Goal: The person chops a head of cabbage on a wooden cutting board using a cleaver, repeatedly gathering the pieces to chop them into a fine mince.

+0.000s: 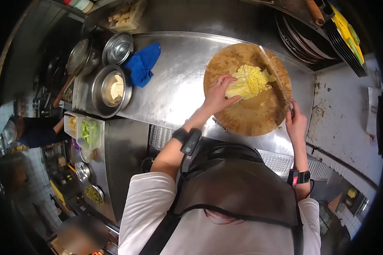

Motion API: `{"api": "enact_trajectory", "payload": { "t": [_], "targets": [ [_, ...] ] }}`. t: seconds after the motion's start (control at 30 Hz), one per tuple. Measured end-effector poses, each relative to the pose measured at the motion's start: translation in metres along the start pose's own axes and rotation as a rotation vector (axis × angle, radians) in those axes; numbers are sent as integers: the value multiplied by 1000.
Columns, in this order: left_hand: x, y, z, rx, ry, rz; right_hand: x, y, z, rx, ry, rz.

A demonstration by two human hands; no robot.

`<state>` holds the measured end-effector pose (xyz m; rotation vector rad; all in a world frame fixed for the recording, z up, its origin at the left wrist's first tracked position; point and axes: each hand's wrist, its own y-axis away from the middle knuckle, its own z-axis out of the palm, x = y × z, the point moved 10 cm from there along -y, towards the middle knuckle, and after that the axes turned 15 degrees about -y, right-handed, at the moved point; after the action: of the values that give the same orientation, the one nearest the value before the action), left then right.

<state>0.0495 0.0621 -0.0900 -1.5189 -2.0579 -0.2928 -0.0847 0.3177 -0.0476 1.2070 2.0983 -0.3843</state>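
Note:
A piece of pale yellow napa cabbage (pixel 253 83), its leafy end toward the right, lies on a round wooden chopping board (pixel 242 121). My left hand (pixel 219 93) grips its left end, thumb on the near side and fingers over the top. In my right hand (pixel 296 121), at the board's right edge, is the handle of a knife (pixel 273 70), its blade slanting up and left across the board. The blade stands just right of the cut leaves, seen nearly edge-on. Part of the handle is hidden by my fingers.
Left on the steel counter (pixel 174 63) are a blue cloth (pixel 142 63), a metal bowl (pixel 118 47) and a bowl with pale pieces (pixel 108 102). Plastic tubs (pixel 91 134) stand nearer. Stacked plates (pixel 300 40) sit at upper right. Another person (pixel 38 131) stands at far left.

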Motion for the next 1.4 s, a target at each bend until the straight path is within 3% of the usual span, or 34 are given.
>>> {"api": "enact_trajectory", "payload": {
  "t": [0.1, 0.3, 0.37, 0.43, 0.5, 0.53, 0.6, 0.67, 0.73, 0.83, 1.13, 1.4],
  "targets": [
    [4, -6, -1, -40, -24, -26, -21, -7, -10, 106, 76, -222],
    [17, -16, -24, -53, -73, -26, -1, -43, 23, 80, 267, -149],
    [18, -25, -53, 164, -34, 8, 2, -39, 33, 96, 236, -182],
    [6, -38, -63, 206, -3, -45, -6, -34, 33, 124, 207, -214],
    [-10, -52, -79, 348, 58, -134, -67, -13, 15, 284, 266, -505],
    [-11, -60, -79, 344, 56, -132, -84, -6, 19, 286, 263, -501],
    [-26, -79, -77, 293, 421, -268, -137, 11, 40, 77, -237, -641],
    [-14, -94, -88, 264, 481, -250, -198, 34, 75, -186, -450, -670],
    [-22, -108, -72, 165, 794, -309, -233, 46, 105, -347, -650, -665],
    [-16, -112, -80, 116, 935, -378, -252, 53, 138, -419, -818, -654],
    [-17, -117, -85, 115, 926, -346, -260, 53, 163, -410, -833, -574],
    [-23, -115, -91, 118, 1021, -435, -261, 58, 157, -333, -840, -650]
  ]
}}
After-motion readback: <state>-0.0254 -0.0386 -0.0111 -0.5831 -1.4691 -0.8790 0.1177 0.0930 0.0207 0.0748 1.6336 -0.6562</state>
